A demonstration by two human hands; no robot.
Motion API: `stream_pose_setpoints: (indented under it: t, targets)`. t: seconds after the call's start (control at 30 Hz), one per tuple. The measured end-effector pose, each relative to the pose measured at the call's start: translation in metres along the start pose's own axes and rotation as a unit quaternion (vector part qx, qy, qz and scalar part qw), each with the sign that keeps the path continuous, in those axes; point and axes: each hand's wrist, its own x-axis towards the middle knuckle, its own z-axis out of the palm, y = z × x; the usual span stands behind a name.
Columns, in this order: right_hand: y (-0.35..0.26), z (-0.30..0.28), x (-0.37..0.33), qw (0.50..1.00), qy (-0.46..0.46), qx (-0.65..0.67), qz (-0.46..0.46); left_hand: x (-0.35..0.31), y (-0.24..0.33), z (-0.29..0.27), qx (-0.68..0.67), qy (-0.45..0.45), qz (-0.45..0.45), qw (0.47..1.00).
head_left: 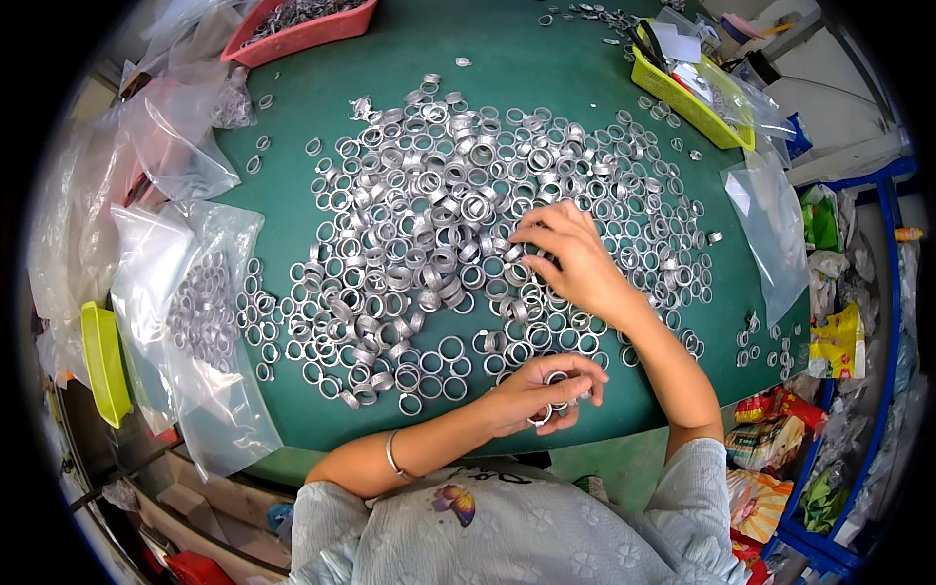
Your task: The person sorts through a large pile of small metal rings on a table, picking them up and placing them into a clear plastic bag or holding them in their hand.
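Observation:
A broad heap of silver-grey metal rings (429,195) is spread over the green table, stacked in places and single-layered toward its edges. My left hand (525,395), near the table's front edge, has its fingers curled around a few metal rings (541,419); how many lie in the palm is hidden. Over the right part of the heap reaches my right hand (580,261), palm down. Its fingers are bent but apart, with thumb and fingertips close to rings in the heap. No ring shows clearly gripped there.
A clear plastic bag of rings (205,322) lies left of the heap. At the back stand a red tray (302,31) of small metal parts and a yellow-green basket (682,93). An empty clear bag (770,234) hangs over the right edge, beside a blue rack (892,253).

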Motion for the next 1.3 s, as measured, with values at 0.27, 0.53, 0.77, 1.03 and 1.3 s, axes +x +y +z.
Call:
stream_pose_setpoints:
  t: [0.27,0.53,0.77,1.03,1.3]
  targets:
    - [-0.007,-0.029,-0.009,0.987,-0.020,0.156,0.042,0.000,0.006,0.000,-0.018,0.038,0.067,0.997]
    - [-0.028,-0.053,-0.010,0.965,-0.119,0.231,0.009,-0.001,0.006,-0.009,-0.152,0.084,0.123,0.977]
    - [0.000,0.028,0.064,0.992,-0.069,-0.002,-0.103,0.001,0.006,-0.012,-0.083,0.051,0.059,0.993]
    - [-0.013,-0.017,0.009,0.977,-0.197,0.034,-0.074,0.000,0.004,-0.012,-0.055,0.026,0.029,0.998]
    - [0.003,-0.058,-0.007,0.959,-0.257,0.110,-0.048,0.002,-0.001,-0.007,-0.035,-0.037,0.012,0.999]
